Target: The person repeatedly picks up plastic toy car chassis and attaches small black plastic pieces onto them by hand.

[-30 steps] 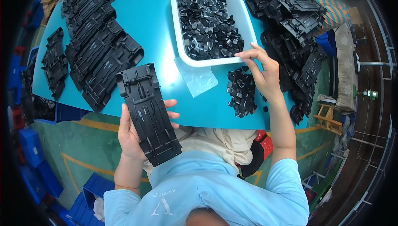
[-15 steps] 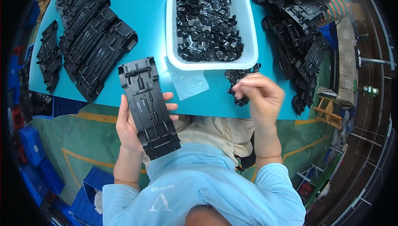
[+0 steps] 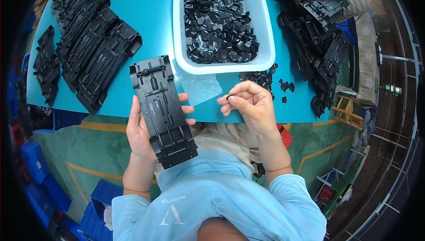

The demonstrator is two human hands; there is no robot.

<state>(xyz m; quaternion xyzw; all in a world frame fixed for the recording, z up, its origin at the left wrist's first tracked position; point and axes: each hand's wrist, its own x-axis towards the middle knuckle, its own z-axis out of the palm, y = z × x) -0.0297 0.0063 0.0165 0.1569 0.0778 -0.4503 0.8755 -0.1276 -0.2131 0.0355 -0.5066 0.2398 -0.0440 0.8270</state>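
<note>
My left hand [image 3: 141, 128] is wrapped round a long black moulded plastic panel [image 3: 158, 112], its ribbed face up and its lower end tilted toward me. Thumb on one edge, fingertips showing past the other. To the right, my right hand [image 3: 250, 104] pinches a small black plastic clip [image 3: 229, 97] between thumb and fingertips, apart from the panel. Beyond that hand lies a loose pile of black clips [image 3: 261, 79] on the blue table [image 3: 152, 15]. A white tub [image 3: 268, 33] full of such clips stands behind the pile.
Overlapping rows of black panels [image 3: 99, 55] lie on the left of the table. More panels [image 3: 316, 51] are heaped at the right. A clear plastic bag [image 3: 201, 88] lies flat before the tub. Blue crates [image 3: 95, 210] stand on the floor at lower left.
My right hand has moved left and toward me from the clip pile, with a clip now visible in its fingertips. Several clips now lie spread right of the pile. The panel has barely shifted.
</note>
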